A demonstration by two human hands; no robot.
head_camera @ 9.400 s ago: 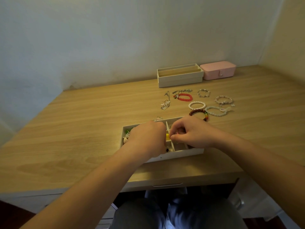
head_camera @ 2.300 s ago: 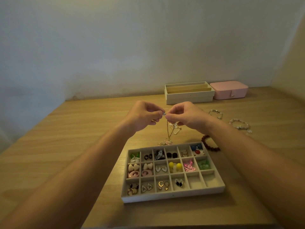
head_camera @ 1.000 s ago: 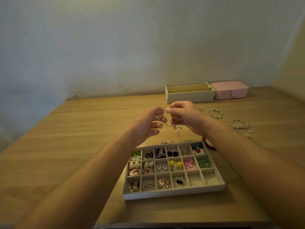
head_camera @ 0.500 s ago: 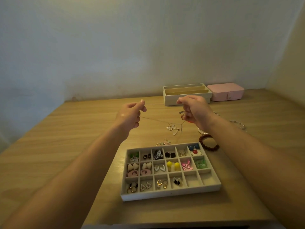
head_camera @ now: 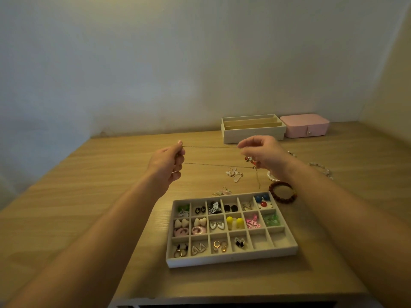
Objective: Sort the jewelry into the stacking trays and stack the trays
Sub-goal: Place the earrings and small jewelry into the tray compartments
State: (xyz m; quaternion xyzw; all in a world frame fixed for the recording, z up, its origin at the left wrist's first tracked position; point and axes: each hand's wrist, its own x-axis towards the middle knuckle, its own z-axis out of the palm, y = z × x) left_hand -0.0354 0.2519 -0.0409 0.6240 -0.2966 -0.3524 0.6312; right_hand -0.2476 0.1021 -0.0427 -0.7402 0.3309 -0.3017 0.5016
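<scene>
Desk [head_camera: 89,207]: left hand [head_camera: 165,165] and right hand [head_camera: 264,154], apart, pinch one chain [head_camera: 211,164] taut. Earring tray [head_camera: 231,260] lies below them, pink case [head_camera: 304,124] beyond.

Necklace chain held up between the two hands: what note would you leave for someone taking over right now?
Left hand pinches the necklace chain on one side, right hand on the other; it is stretched out above the table.
Earring tray sits near the front edge, mostly filled; two front-right cells are empty. Slotted tray stands at the back beside the pink box.
Done: most earrings sorted.
Left: place the chain, the loose earrings, the dark red bracelet and the pale bracelets, then stack the trays.
</scene>
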